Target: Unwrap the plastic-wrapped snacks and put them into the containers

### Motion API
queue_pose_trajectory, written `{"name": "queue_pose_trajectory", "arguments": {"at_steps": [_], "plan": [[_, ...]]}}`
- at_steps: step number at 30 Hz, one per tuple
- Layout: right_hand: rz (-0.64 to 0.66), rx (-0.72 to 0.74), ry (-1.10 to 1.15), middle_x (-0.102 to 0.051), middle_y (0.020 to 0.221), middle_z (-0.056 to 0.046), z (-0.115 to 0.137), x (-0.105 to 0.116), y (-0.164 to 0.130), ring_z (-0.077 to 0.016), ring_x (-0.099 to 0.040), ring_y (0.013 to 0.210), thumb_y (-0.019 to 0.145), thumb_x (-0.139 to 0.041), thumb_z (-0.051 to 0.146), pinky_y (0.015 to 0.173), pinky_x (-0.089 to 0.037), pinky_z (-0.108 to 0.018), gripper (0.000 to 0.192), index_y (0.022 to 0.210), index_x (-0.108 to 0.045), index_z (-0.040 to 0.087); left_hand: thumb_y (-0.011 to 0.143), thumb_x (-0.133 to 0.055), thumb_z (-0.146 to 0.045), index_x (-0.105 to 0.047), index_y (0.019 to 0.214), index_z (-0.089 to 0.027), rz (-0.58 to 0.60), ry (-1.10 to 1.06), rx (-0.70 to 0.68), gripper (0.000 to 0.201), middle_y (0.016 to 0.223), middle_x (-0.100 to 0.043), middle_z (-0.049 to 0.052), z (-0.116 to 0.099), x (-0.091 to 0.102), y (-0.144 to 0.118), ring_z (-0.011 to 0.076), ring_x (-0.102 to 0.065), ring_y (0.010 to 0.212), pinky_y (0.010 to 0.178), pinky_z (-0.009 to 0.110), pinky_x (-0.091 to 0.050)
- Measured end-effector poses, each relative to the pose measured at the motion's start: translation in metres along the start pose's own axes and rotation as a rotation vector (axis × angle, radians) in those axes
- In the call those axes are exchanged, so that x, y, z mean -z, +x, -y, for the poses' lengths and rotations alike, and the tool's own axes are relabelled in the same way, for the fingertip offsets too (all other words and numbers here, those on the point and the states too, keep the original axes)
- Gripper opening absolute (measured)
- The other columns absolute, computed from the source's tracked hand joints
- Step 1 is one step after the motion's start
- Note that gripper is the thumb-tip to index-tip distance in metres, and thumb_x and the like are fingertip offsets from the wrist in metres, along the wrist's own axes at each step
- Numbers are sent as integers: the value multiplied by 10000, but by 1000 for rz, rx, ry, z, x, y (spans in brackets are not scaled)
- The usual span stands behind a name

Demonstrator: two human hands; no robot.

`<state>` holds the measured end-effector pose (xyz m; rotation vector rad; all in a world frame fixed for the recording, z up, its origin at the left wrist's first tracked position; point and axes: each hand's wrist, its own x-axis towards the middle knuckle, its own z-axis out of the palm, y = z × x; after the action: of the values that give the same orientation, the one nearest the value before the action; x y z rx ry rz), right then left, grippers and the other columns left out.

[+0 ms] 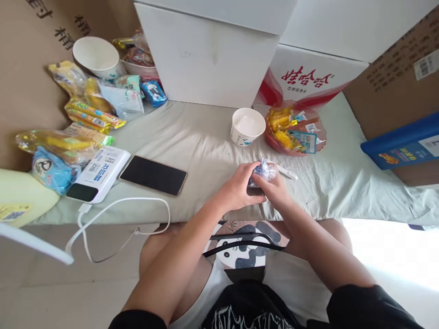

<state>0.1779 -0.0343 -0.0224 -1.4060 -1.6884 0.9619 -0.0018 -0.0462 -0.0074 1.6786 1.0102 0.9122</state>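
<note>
- While both hands pinch it, the clear blue wrapper (pixel 262 172) sits above the bed (pixel 206 137) edge.
- left hand (pixel 240 187), right hand (pixel 274 189): fingers closed on wrapper.
- Risk: slippery film could slip, dropping contents.

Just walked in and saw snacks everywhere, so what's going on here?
A seated person holds a small crinkly blue-and-clear wrapper in both hands, left hand and right hand, over a cloth-covered surface. A white paper cup and a pink bowl of wrapped snacks sit just beyond. A phone, a power bank and more snack packets lie to the left.
</note>
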Motion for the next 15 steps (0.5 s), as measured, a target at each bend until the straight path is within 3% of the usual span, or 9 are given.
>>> {"name": "queue_pose_trajectory", "arguments": {"at_steps": [3,5,9,12,15], "plan": [[-11,-51,94,-729,1047,-83,-4,1,6,-291,-712,971,835,-678,689,880,-608,-480,573,1182,-576,245,776,-844,-276,-509,1466,-247,-106,55,-24,768,1459,-569,172,12,-9,11,336,-592,1364,1144,490,-532],[55,-6,151,-739,1143,-107,-4,7,7,-309,-709,1075,854,-632,733,965,-591,-500,617,1218,-593,236,790,-815,-285,-553,1441,-235,-163,47,9,704,1425,-582,168,17,-6,18,315,-639,1286,1071,446,-578],[177,33,129,-760,1091,-97,-4,33,2,-269,-738,965,957,-550,632,853,-613,-436,446,1152,-635,240,780,-787,-329,-586,1437,-257,-258,-44,78,691,1377,-651,123,22,7,31,295,-673,1231,1047,419,-579],[18,81,-91,-762,980,-73,-5,61,0,-254,-737,894,956,-575,421,828,-602,-420,191,1017,-648,256,776,-800,-429,-604,1396,-287,-310,-135,105,666,1300,-711,91,27,13,37,267,-712,1112,956,397,-603],[-163,130,-343,-761,1016,-87,-13,82,3,-293,-726,1000,928,-578,329,917,-581,-464,118,993,-659,273,789,-794,-581,-579,1369,-286,-369,-154,116,685,1067,-736,62,35,18,38,214,-710,865,752,352,-601]]}}
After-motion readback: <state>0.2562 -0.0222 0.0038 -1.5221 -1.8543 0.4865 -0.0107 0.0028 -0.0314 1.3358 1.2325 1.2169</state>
